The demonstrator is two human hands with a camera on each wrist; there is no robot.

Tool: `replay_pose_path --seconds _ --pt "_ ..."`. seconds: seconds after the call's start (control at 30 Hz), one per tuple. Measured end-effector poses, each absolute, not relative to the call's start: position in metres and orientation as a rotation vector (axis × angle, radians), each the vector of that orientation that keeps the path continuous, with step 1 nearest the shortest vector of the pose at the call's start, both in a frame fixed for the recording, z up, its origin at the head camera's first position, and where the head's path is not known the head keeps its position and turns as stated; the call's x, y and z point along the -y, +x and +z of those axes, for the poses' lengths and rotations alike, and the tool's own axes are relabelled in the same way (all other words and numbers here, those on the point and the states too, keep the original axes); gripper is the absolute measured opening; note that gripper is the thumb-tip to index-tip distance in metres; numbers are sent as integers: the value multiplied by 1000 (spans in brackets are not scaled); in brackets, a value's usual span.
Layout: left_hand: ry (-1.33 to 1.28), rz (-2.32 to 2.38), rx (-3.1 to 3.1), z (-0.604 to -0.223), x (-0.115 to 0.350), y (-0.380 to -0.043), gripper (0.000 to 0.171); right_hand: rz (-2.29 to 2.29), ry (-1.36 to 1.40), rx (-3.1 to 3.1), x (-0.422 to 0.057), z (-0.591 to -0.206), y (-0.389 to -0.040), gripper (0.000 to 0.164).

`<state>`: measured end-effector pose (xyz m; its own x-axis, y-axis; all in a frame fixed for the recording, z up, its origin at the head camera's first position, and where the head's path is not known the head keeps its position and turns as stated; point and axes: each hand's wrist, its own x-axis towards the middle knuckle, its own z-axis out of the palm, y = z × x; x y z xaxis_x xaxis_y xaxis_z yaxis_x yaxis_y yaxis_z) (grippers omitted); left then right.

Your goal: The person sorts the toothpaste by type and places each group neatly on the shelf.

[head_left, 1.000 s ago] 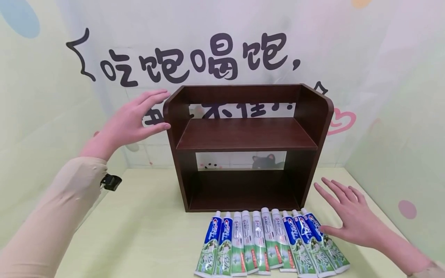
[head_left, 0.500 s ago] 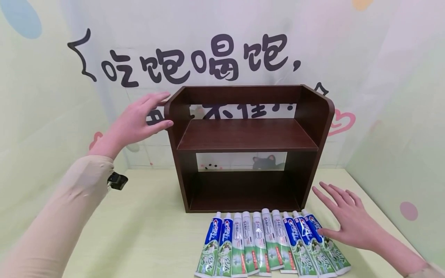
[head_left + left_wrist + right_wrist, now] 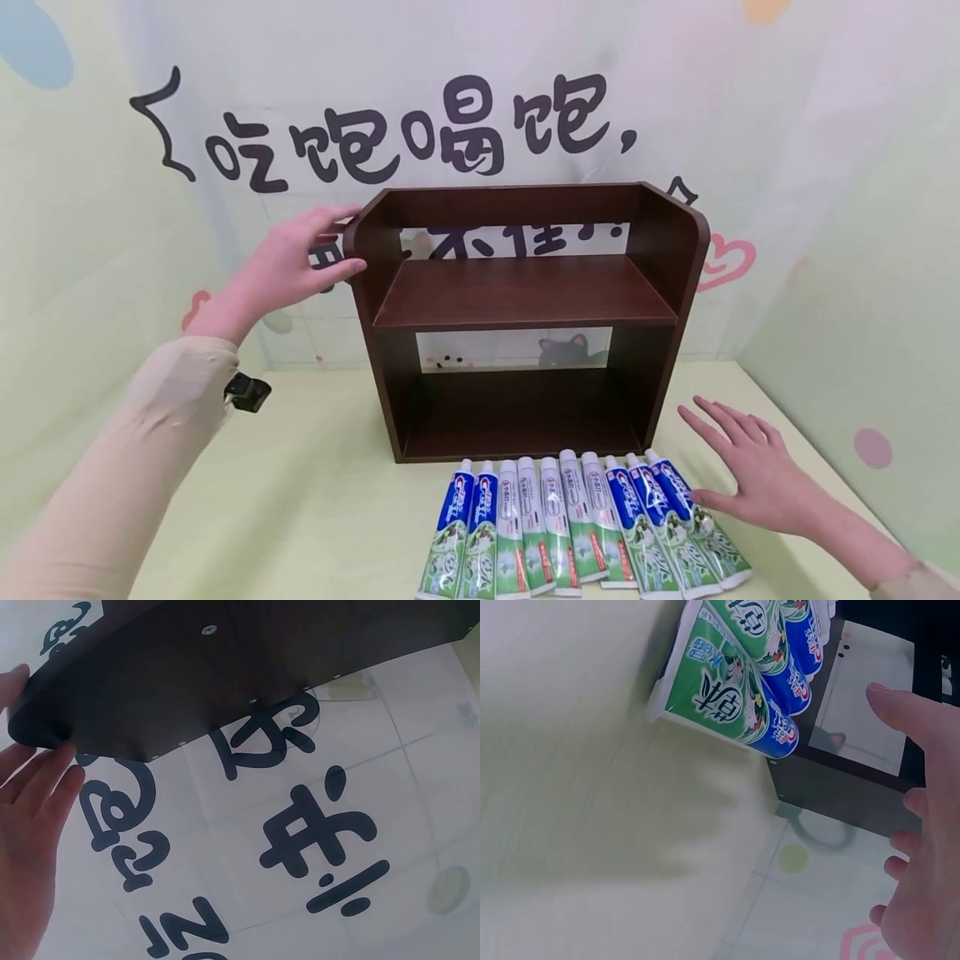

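A dark brown two-tier wooden shelf [image 3: 525,292] stands upright in the middle of the head view, with bare boards. My left hand [image 3: 288,258] is at its upper left corner. In the left wrist view the rounded corner of the shelf's side panel [image 3: 187,682] lies between the thumb and the fingers [image 3: 49,784]. Several toothpaste tubes [image 3: 555,525] lie side by side before the shelf, caps toward it. My right hand [image 3: 765,483] hovers by the rightmost blue-and-green tube [image 3: 720,690], fingers spread, holding nothing.
The pale table [image 3: 262,483] extends left of the tubes and shelf. A printed backdrop [image 3: 315,75] rises behind, and pale side walls flank the table. A small black device [image 3: 247,392] sits at my left wrist.
The left fingers have bent a little and come against the shelf's corner. My right hand has sunk slightly beside the tubes. The head view has shifted a little; shelf and tubes keep their places.
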<state>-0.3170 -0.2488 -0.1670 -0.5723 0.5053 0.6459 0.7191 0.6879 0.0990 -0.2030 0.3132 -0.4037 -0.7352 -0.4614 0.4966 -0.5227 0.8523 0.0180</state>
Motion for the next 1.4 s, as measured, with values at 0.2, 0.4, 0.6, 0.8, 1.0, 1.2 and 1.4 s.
replay_pose_path --seconds 0.2,0.4,0.6,0.8,1.0,1.2,1.4 --pt "-901 -539 2350 -167 250 -315 70 267 702 2580 -316 -410 -204 99" --pt "-902 -544 2361 -164 249 -317 66 340 685 2610 -324 -417 -209 100" --pt "-912 -600 2404 -161 250 -318 66 376 678 2645 -326 -420 -210 95" --pt "-913 -705 2439 -160 250 -317 68 418 674 2680 -325 -424 -212 94" --pt "-884 -757 2463 -159 248 -316 68 453 664 2725 -325 -430 -213 93" --pt "-819 -855 2489 -161 249 -318 66 523 672 2810 -325 -434 -210 85" --pt "-782 -918 2510 -160 251 -321 70 609 699 2839 -327 -435 -210 80"
